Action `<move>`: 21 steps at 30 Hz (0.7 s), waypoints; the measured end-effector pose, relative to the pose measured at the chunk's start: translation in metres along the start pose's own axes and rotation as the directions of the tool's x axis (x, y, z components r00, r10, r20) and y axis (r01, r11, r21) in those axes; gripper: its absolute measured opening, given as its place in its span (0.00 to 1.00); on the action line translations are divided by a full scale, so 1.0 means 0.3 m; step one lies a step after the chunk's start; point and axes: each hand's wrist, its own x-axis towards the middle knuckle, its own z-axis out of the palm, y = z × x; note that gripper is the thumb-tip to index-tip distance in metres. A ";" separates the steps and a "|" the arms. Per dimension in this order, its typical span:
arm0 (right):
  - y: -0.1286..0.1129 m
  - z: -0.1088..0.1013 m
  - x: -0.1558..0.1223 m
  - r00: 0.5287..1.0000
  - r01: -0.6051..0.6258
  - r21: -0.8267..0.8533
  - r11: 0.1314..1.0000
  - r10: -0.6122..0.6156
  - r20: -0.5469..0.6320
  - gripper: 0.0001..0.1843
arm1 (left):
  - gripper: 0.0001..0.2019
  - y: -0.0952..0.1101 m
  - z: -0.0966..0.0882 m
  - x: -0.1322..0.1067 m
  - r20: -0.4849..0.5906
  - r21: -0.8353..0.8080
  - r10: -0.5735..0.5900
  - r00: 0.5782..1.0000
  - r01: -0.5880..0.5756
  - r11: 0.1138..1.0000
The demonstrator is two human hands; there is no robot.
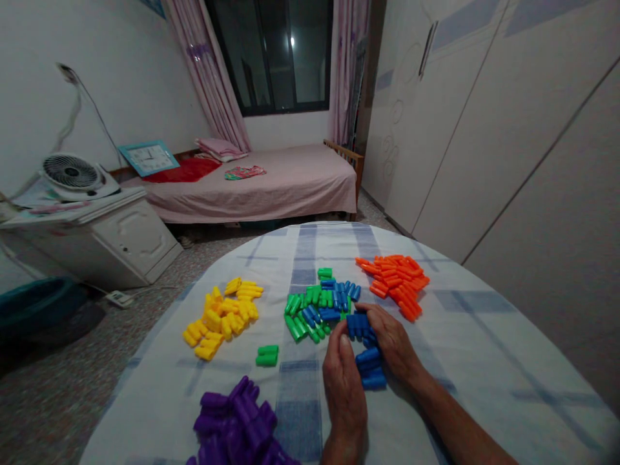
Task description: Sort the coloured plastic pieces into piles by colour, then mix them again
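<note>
My left hand [345, 374] and my right hand [391, 339] are cupped on either side of a cluster of blue plastic pieces [358, 327], pressing it between them. The pieces are short, rounded and joined in pairs. More blue pieces [371, 369] lie on the cloth between my wrists. Just beyond my fingertips, other blue pieces [342, 294] are mixed with a heap of green pieces [296, 326]. My fingers hide part of the held cluster.
On the round table's checked cloth [300, 413] lie an orange heap [400, 281] at right, a yellow heap [223, 316] at left and a purple heap [237, 423] at near left. A separate green piece [267, 355] lies between the yellow heap and my left hand.
</note>
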 end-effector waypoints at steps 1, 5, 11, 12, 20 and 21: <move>0.002 -0.003 -0.001 1.000 -0.002 0.022 1.000 0.002 0.012 0.23 | 0.22 0.004 0.000 -0.002 -0.002 -0.010 -0.009 1.000 0.009 1.000; -0.002 -0.013 -0.006 0.998 -0.056 0.110 0.992 0.052 0.043 0.23 | 0.23 0.019 -0.005 -0.005 -0.015 -0.015 -0.042 0.999 0.041 0.999; -0.016 -0.017 -0.006 0.994 -0.085 0.167 0.982 0.073 0.079 0.23 | 0.22 0.029 -0.009 -0.006 0.010 0.030 0.015 1.000 -0.015 0.999; -0.016 -0.017 -0.006 0.994 -0.092 0.168 0.981 0.079 0.080 0.23 | 0.21 0.032 -0.008 -0.006 0.018 0.052 0.032 0.999 -0.033 0.998; -0.024 -0.016 0.004 0.992 -0.112 0.144 0.983 0.101 0.079 0.20 | 0.16 0.035 0.008 -0.007 0.092 0.324 0.154 0.984 -0.176 0.929; -0.024 -0.015 0.006 0.992 -0.112 0.137 0.984 0.102 0.077 0.19 | 0.15 0.032 0.007 -0.004 0.084 0.308 0.148 0.985 -0.167 0.936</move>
